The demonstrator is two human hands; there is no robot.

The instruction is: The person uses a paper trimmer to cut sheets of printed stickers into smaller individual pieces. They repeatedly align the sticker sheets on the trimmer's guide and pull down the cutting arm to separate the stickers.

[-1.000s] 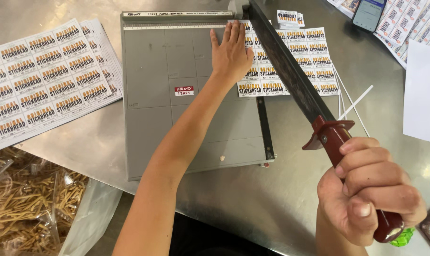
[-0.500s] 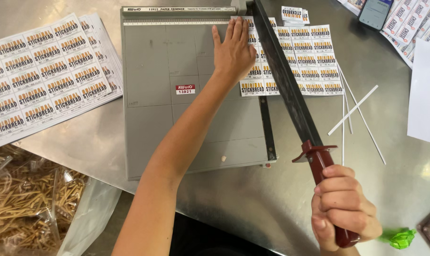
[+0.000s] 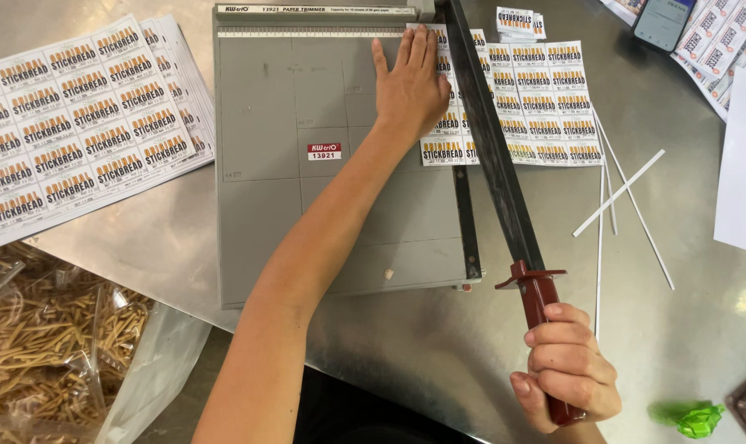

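grey flat paper trimmer board [image 3: 307,205] on steel bench [image 3: 406,353]. its long dark cutter blade arm [image 3: 492,148] runs 11 to 5 o'clock, raised over the printed label sheet [image 3: 546,99] under it. left hand [image 3: 410,86] flat, fingers spread, pinning the sheet at 11 o'clock from right hand [image 3: 566,374], which is clamped on the dark red handle [image 3: 542,304].

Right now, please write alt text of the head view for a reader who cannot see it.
The right hand grips the dark red handle of a grey paper trimmer, its blade arm raised, while the left hand presses a sheet of labels flat. More label sheets lie left.
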